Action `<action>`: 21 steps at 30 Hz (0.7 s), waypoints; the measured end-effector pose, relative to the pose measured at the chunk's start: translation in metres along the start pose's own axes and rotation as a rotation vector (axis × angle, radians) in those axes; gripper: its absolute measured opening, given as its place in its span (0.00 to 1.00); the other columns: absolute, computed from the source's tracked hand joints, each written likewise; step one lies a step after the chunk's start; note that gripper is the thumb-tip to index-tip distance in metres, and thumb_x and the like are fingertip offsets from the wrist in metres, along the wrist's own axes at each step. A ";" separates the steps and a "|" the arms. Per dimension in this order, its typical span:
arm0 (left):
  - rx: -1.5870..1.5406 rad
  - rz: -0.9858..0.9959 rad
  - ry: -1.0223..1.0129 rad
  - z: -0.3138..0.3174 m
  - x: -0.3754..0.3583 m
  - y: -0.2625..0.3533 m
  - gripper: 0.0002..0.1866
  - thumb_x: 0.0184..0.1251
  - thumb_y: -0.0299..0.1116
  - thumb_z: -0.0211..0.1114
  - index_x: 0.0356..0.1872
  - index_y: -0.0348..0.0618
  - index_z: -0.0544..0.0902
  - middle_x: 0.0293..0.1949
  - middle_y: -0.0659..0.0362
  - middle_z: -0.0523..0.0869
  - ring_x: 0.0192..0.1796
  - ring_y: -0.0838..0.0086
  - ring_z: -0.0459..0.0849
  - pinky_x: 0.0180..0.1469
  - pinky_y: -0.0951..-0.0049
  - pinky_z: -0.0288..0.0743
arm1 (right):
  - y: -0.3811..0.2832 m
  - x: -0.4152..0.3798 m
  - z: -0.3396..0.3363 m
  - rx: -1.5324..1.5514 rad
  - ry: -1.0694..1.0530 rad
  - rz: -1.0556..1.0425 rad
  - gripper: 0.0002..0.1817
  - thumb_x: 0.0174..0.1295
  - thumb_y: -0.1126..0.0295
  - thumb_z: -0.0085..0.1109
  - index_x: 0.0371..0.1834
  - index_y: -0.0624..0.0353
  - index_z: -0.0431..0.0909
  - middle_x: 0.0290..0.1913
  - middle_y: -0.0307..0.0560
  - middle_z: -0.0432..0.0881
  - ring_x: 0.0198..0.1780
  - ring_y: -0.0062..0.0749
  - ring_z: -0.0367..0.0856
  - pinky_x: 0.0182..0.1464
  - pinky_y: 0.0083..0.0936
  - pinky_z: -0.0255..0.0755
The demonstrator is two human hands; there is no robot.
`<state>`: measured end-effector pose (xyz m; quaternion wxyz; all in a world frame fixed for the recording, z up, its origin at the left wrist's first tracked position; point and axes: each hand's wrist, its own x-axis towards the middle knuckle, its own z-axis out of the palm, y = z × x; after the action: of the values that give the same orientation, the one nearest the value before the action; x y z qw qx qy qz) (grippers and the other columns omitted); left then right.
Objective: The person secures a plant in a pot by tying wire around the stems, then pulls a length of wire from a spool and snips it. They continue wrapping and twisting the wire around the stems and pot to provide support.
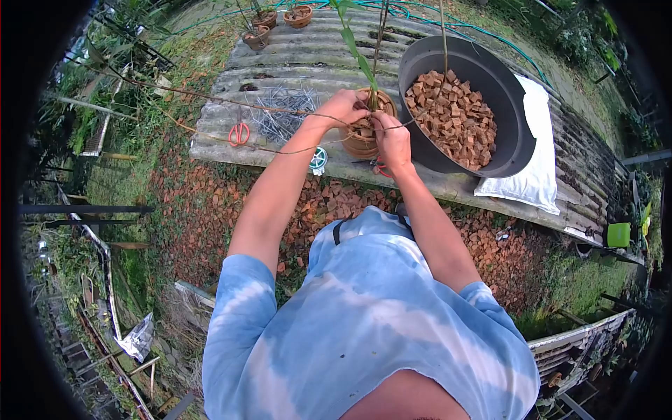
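Note:
A clay pot (360, 145) stands near the front edge of a corrugated sheet, holding a plant with a long green leaf (358, 56) and thin upright stems. My left hand (341, 110) is at the left of the stem base, fingertips pinched together. From the right, my right hand (392, 138) meets it at the stems, also pinched. What lies between the fingertips is too small to make out. Left of the pot are a green-and-white reel (318, 161), a pile of thin metal wires (283, 114) and red-handled scissors (239, 134). Another red-handled tool (382, 167) lies partly hidden below my right hand.
A large black tub (516, 129) of brown chunks (453, 115) stands right of the pot, beside a white sack (539, 143). Long thin stems cross leftward over my left forearm. Small clay pots (298, 17) and a green hose (483, 43) lie at the back of the corrugated sheet (329, 56).

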<state>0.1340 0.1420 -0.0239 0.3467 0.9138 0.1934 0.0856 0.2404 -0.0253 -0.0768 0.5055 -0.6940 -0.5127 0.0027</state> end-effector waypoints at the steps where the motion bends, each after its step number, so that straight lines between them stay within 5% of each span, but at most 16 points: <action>1: -0.008 -0.010 -0.003 0.000 0.000 0.001 0.22 0.65 0.35 0.76 0.54 0.29 0.86 0.46 0.39 0.92 0.49 0.53 0.92 0.52 0.61 0.84 | 0.002 -0.001 0.001 -0.009 0.015 -0.025 0.06 0.70 0.72 0.63 0.48 0.57 0.85 0.41 0.56 0.89 0.43 0.60 0.87 0.44 0.47 0.81; 21: -0.160 -0.046 -0.019 0.008 -0.003 -0.006 0.21 0.67 0.36 0.73 0.56 0.34 0.85 0.43 0.47 0.92 0.46 0.63 0.91 0.52 0.63 0.82 | 0.010 0.004 0.016 0.081 0.028 0.053 0.01 0.69 0.76 0.60 0.40 0.62 0.79 0.38 0.62 0.85 0.41 0.65 0.84 0.43 0.49 0.77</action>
<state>0.1314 0.1403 -0.0340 0.4225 0.8793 0.2032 0.0841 0.2413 -0.0106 -0.0893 0.5399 -0.6864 -0.4863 0.0271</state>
